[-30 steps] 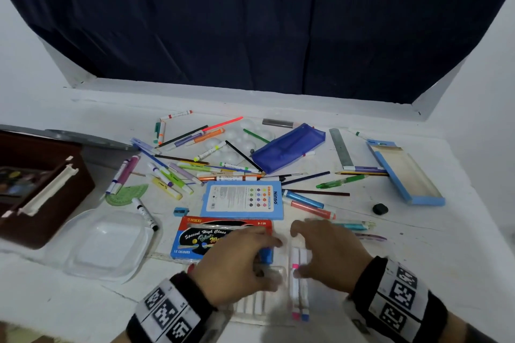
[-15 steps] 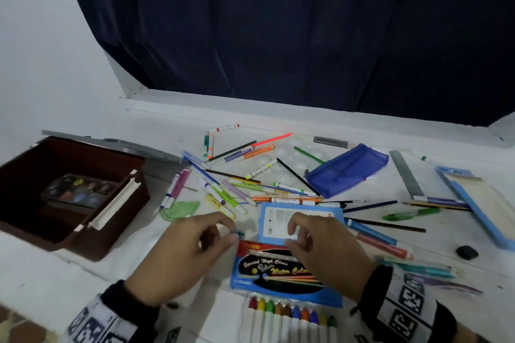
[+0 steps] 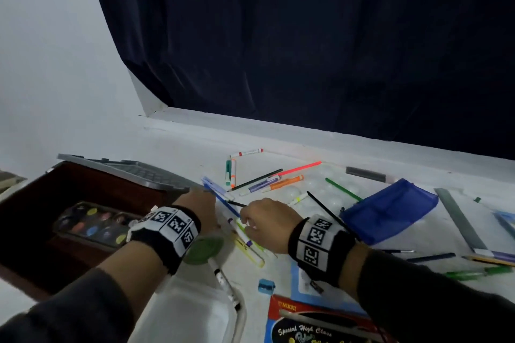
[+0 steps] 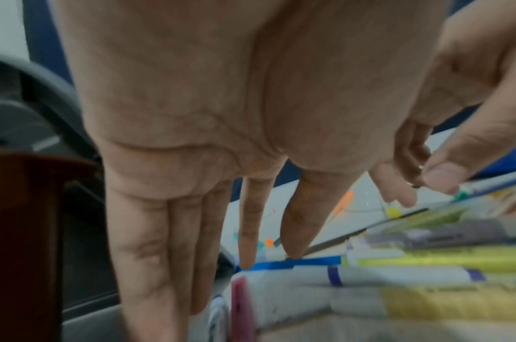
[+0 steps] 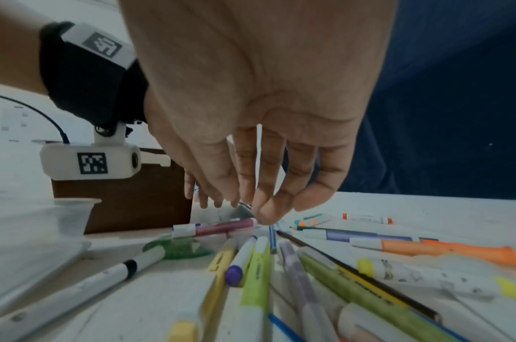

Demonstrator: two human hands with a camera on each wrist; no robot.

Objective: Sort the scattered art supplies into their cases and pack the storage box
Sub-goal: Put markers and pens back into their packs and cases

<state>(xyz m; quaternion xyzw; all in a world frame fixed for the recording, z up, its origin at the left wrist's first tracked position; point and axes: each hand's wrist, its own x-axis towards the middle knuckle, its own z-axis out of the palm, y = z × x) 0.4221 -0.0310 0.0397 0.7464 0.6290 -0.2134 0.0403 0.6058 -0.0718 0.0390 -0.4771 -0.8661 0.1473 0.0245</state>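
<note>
Markers [image 3: 248, 242] lie fanned on the white table [image 3: 178, 145], long axes running toward the wall. Left hand [image 3: 202, 207] reaches with fingers [image 4: 247, 231] straight, slightly spread; right hand [image 3: 269, 221] hovers, fingertips [image 5: 265, 210] loosely bunched, holding nothing.

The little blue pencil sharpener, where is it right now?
In the head view the blue pencil sharpener lies on the white table, below the right hand and just above the red corner of the marker pack; neither hand touches it.

Markers [image 3: 248, 242] and pencils [image 3: 255, 179] lie scattered flat on the table; open brown storage box [image 3: 33, 195] at left holds a paint palette [image 3: 92, 224]; blue case [image 3: 390, 209] lies right.
</note>
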